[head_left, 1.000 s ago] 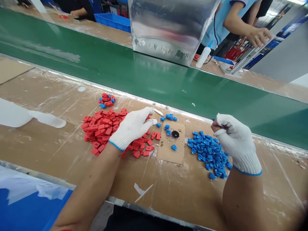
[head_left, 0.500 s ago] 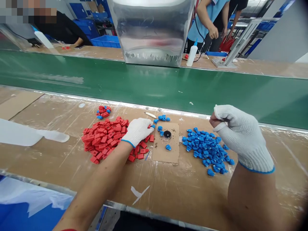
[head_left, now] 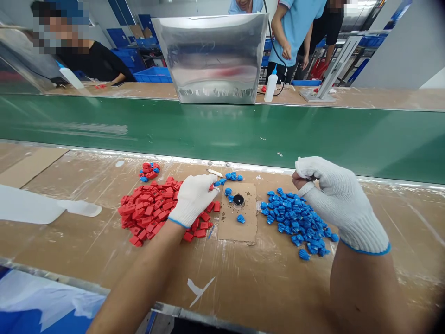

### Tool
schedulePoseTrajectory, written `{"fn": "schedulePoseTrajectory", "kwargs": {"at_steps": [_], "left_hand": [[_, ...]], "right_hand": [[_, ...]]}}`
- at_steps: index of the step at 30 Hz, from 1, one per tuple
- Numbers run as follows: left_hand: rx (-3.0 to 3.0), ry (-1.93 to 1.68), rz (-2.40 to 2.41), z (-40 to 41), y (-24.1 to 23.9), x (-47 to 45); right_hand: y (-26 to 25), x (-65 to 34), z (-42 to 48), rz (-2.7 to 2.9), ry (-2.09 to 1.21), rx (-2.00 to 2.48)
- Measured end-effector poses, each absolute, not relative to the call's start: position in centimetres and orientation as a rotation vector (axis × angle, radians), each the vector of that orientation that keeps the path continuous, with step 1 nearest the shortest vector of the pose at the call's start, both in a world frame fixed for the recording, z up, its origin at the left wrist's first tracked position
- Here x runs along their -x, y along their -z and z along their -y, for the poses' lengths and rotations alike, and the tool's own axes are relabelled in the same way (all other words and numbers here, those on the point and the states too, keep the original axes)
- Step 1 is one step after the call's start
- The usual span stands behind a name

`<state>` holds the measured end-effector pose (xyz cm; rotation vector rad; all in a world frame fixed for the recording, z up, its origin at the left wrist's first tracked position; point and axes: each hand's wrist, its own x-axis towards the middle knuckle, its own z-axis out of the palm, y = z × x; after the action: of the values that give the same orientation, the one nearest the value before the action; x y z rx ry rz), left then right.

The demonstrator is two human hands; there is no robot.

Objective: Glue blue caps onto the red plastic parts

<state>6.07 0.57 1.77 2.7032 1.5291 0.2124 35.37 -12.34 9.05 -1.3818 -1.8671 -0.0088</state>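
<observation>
My left hand, in a white glove with bare fingertips, is closed over the right side of a pile of red plastic blocks. A bit of a red block shows at its fingertips. My right hand, gloved alike, is raised beyond and right of a heap of small blue plastic pieces. Its fingers are curled into a pinch, and whatever they hold is hidden. Between the two piles lies a cardboard piece bearing a small round black-centred container and a few blue pieces.
A small red-and-blue cluster lies behind the red pile. A whitish pointed tool rests near the green belt. Across it stand a metal panel, a white bottle and several people. Torn white tape sticks near the front edge.
My left hand has drawn back slightly to the left, and red now shows more plainly at its fingertips. My right hand stays pinched and raised. The camera view has tipped up a little.
</observation>
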Motion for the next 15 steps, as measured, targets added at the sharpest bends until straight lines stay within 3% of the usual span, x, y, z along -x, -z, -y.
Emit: {"fn": "schedulePoseTrajectory", "kwargs": {"at_steps": [4,6,10,15], "left_hand": [[-2.916,-1.129,-0.988,3.1,-3.6,-3.9],[-2.860,-1.408,-0.719,5.0,-4.6,-3.7],[-2.659,-1.530,-0.518,7.3,-5.3,-4.5],[-2.575,-1.494,-0.454,7.3,-4.4,-5.0]], "right_hand": [[-8.8,-33.0,12.4,1.739,-0.220,1.332],[-8.6,-31.2,12.5,1.653,-0.446,1.275],[-8.3,-27.8,12.7,1.659,-0.876,1.152],[-7.9,-26.4,12.8,1.659,-1.146,1.019]]}}
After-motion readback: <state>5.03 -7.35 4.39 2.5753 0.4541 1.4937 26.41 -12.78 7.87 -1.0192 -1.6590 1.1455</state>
